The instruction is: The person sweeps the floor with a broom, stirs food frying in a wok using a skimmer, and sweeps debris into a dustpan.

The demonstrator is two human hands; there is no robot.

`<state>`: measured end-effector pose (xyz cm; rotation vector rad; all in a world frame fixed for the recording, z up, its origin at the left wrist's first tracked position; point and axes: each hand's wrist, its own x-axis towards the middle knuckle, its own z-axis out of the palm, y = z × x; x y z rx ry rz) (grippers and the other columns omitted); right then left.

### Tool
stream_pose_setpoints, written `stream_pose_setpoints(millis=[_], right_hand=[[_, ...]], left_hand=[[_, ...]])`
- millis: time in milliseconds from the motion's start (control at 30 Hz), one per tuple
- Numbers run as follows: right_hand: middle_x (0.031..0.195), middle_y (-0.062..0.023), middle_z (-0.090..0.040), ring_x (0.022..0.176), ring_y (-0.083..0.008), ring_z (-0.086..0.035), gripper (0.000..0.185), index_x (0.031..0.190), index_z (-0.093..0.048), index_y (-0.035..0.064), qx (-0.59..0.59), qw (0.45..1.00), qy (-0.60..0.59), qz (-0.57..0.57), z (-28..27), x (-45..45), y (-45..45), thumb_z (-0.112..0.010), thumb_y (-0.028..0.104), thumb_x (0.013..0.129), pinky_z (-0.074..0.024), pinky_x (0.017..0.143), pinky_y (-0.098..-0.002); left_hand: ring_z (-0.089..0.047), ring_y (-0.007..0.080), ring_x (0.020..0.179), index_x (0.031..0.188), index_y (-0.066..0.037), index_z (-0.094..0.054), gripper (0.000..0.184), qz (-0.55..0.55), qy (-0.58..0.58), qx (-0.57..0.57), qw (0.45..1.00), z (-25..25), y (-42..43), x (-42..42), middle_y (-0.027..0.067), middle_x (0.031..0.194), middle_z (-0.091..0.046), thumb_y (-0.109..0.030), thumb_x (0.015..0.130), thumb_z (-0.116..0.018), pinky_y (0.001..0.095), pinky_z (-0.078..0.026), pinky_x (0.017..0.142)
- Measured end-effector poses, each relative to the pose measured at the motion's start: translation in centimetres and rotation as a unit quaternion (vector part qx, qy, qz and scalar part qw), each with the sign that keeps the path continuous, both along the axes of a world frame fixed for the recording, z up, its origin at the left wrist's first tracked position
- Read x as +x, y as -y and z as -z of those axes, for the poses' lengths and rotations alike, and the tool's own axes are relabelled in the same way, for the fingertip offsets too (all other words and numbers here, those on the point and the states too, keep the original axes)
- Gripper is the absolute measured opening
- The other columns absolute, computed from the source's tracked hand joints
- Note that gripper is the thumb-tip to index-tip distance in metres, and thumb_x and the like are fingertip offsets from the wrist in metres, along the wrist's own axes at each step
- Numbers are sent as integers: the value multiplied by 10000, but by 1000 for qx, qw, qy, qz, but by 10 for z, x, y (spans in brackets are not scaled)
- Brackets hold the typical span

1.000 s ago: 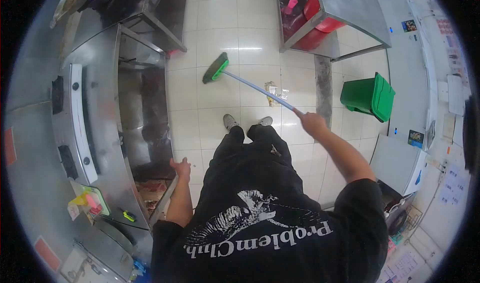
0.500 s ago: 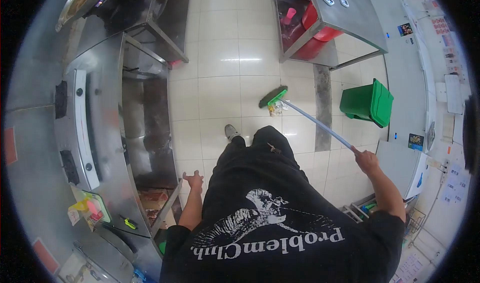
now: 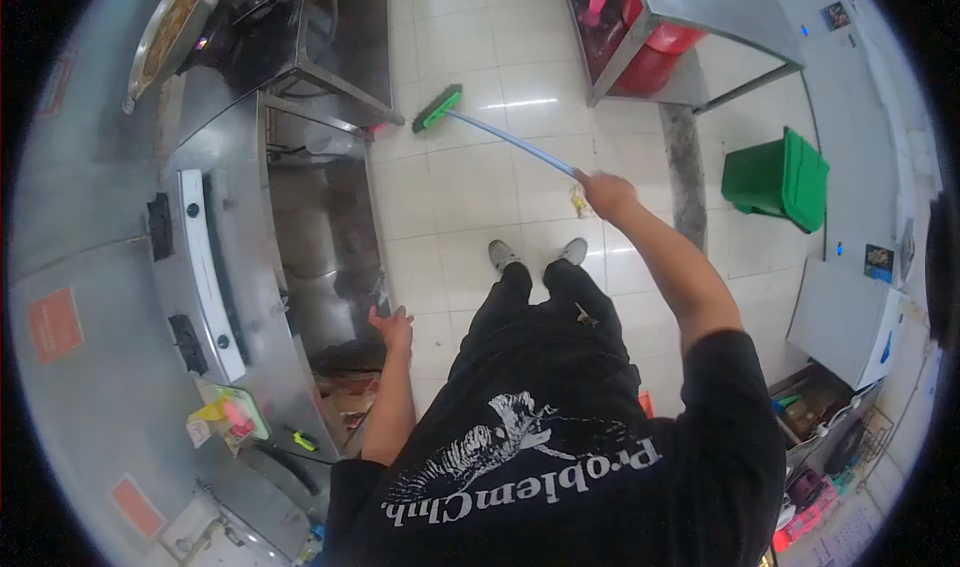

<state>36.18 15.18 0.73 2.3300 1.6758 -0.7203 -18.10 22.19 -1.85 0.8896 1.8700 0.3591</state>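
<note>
My right hand (image 3: 608,196) is closed around the end of a light blue broom handle (image 3: 515,142). The handle slants up and left to a green broom head with dark bristles (image 3: 437,109), on the tiles near a steel table leg. A small heap of yellowish and pale litter (image 3: 578,203) lies on the floor beside my right hand, partly hidden by it. My left hand (image 3: 391,327) is empty with fingers apart, close to the edge of the steel counter at left.
A green bin (image 3: 776,179) stands on the floor at right. At the upper right is a steel table (image 3: 715,7) with red containers (image 3: 648,62) beneath it. A steel counter (image 3: 235,287) runs along the left. Pale tiles (image 3: 455,192) lie between.
The broom head has swung from beside the litter to the upper left. My right hand has moved left and up with the handle. Both shoes show now. My left hand stays apart and empty.
</note>
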Motion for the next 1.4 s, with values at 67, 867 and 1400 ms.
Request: stream_pose_setpoints(millis=[67, 867, 1400], right_hand=[[1029, -157, -699, 958, -362, -707, 515, 1520, -431, 296, -8, 1000, -16, 13, 12, -15, -31, -464, 211, 1013, -574, 801, -497], [808, -160, -707, 752, -354, -707, 439, 1423, -580, 350, -156, 966, 95, 185, -240, 94, 335, -499, 252, 1002, -574, 709, -496], [973, -86, -752, 931, -308, -729, 321, 1048, -780, 177, -252, 943, 177, 125, -336, 306, 138, -718, 63, 755, -585, 776, -418]], left_hand=[[-691, 301, 935, 1518, -77, -46, 803, 10, -2, 28, 1000, -3, -1, -11, 232, 1229, -594, -128, 954, -616, 368, -544, 834], [-699, 338, 854, 1512, -240, -26, 828, 61, 95, -115, 987, 86, 5, 62, 227, 1270, -517, -160, 958, -636, 385, -507, 600], [-635, 252, 693, 1516, -148, -71, 855, 272, -34, 0, 962, 33, -66, 239, 206, 966, -647, -122, 898, -661, 387, -544, 673]])
